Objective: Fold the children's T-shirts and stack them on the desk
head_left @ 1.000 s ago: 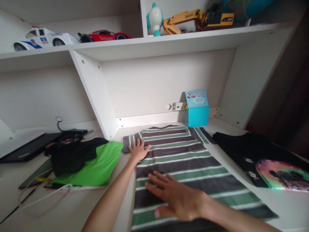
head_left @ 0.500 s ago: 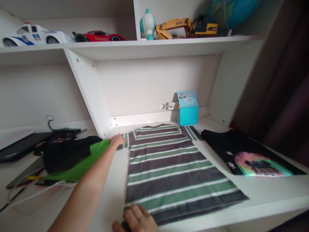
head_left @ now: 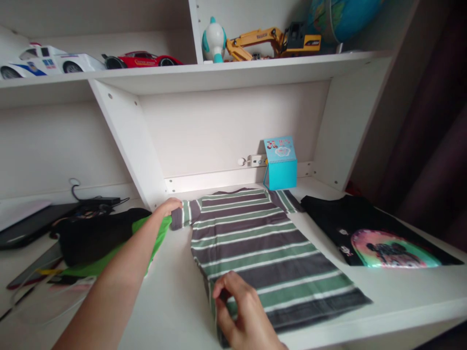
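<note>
A grey, green and white striped T-shirt (head_left: pixel 262 248) lies flat on the white desk (head_left: pixel 175 301). My left hand (head_left: pixel 168 206) pinches the end of its left sleeve at the far left of the shirt. Near the desk's front, my right hand (head_left: pixel 239 311) grips the shirt's left bottom corner, which is lifted and drawn inward over the body. Both arms reach in from the lower left.
A green and black garment pile (head_left: pixel 105 236) lies left of the shirt, with a laptop (head_left: pixel 25 223) and cables behind it. A black T-shirt with a colourful print (head_left: pixel 375 238) lies to the right. A blue box (head_left: pixel 280 163) stands at the back wall. Toy cars (head_left: pixel 140 59) and a toy excavator (head_left: pixel 273 39) sit on the shelf above.
My left hand went from lying flat on the shirt to gripping the sleeve end. My right hand dropped to the hem, took the bottom left corner and pulled it up and inward.
</note>
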Demonstrator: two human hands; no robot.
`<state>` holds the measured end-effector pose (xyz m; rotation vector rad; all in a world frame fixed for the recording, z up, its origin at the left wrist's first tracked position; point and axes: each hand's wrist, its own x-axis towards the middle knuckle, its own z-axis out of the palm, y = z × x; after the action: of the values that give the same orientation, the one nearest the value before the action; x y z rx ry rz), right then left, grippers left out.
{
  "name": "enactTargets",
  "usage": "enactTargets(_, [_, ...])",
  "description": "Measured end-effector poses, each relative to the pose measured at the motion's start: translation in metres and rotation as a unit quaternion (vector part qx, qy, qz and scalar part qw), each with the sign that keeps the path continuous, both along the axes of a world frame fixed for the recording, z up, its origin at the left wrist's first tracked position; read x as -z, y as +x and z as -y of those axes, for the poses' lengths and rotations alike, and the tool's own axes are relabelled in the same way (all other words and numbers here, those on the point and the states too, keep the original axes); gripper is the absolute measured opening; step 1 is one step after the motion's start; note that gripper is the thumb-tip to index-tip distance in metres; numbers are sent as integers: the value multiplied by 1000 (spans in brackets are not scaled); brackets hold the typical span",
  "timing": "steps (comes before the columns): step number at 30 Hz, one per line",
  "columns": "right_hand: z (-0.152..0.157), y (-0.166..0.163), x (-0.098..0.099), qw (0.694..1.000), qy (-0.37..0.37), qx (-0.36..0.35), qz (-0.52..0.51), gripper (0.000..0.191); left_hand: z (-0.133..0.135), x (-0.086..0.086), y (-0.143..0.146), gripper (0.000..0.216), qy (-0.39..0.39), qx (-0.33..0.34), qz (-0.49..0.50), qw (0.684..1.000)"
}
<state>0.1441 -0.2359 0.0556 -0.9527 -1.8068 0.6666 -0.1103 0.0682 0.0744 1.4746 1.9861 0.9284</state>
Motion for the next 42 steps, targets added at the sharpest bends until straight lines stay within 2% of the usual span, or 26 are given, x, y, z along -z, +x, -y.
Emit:
enactTargets(3, [-2, 15, -2, 999, -49, -7, 2, 15, 3, 1, 3, 11, -28, 19, 53, 998])
enactTargets(6, [-4, 21, 3, 995, -94, -17, 16, 7, 8, 7, 5, 15, -9, -4, 91, 996])
enactTargets(9, [-5, 27, 8, 993, -112, -15, 40, 7, 11, 10, 6, 20, 15, -36, 117, 992])
enactTargets(13, [-5, 37, 18, 992, -111, -11, 57, 8, 1, -4, 19, 19, 44, -62, 127, 989])
enactTargets(16, [-4, 45, 28, 992, -101, -1, 78, 10, -17, -24, 48, 26, 85, -46, 112, 989])
enactTargets(20, [-1, 55, 40, 988, -74, 3, 137, 27, -43, -40, 110, 39, 126, 17, 77, 989])
enactTargets(22, [0, 59, 44, 985, -62, 6, 161, 29, -50, -37, 144, 37, 128, 47, 60, 989])
enactTargets(25, [1, 64, 47, 985, -57, 14, 165, 27, -53, -19, 186, 32, 120, 82, 40, 989])
enactTargets(28, [0, 66, 50, 987, -58, 15, 148, 25, -52, -1, 206, 29, 123, 101, 23, 987])
enactTargets(31, [-4, 66, 54, 988, -45, 3, 148, 19, -49, 7, 198, 31, 151, 102, -5, 983])
enactTargets(35, [-8, 67, 54, 985, -9, -58, 163, 16, -23, 20, 161, 32, 178, 117, -61, 975])
enactTargets(37, [-8, 72, 42, 980, -5, -112, 167, 14, 2, 34, 142, 34, 183, 134, -87, 970])
enactTargets(39, [-13, 80, 21, 973, -25, -148, 175, 10, 27, 53, 127, 35, 192, 164, -116, 961])
enactTargets(42, [-46, 95, -16, 966, -60, -135, 211, 14, 52, 74, 115, 33, 208, 242, -182, 930])
